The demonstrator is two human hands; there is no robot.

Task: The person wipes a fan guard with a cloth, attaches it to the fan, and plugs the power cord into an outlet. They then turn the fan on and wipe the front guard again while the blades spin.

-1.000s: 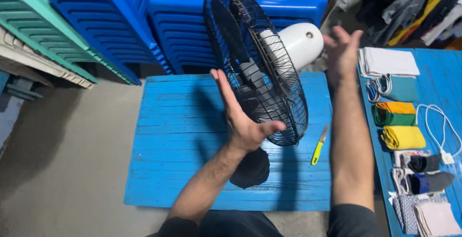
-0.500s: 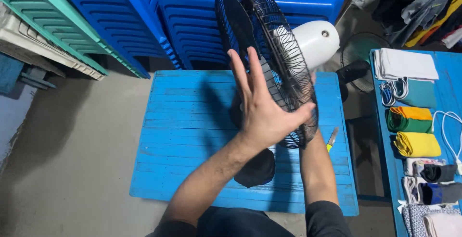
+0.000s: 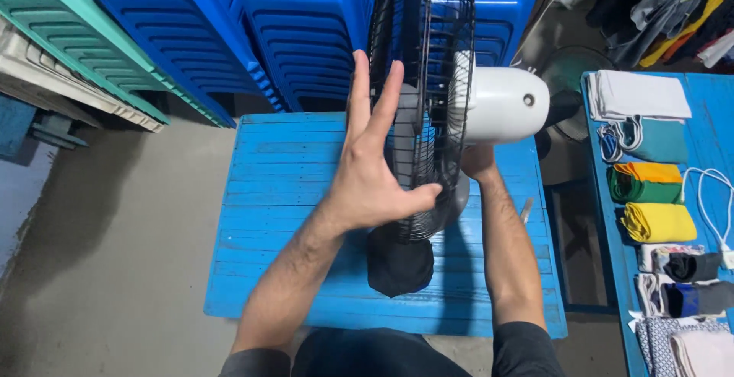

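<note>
Black wire-cage fan with white motor housing had swung edge-on above blue slatted table. Left hand pressed flat, fingers spread, on grille; right hand moved behind, grip hidden.

Black-caged fan with white motor, upright over blue pallet.

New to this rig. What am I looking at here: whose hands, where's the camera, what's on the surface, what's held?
One view only, from a camera worn on the person's head, looking down at their own bare arms. The left hand lies flat and open against the black wire guard of a fan. The right hand reaches behind the guard, under the white motor housing; its grip is hidden. Below is a blue slatted platform with a dark cloth. Right: folded cloths on a blue table. Behind: stacked blue plastic stools.
</note>
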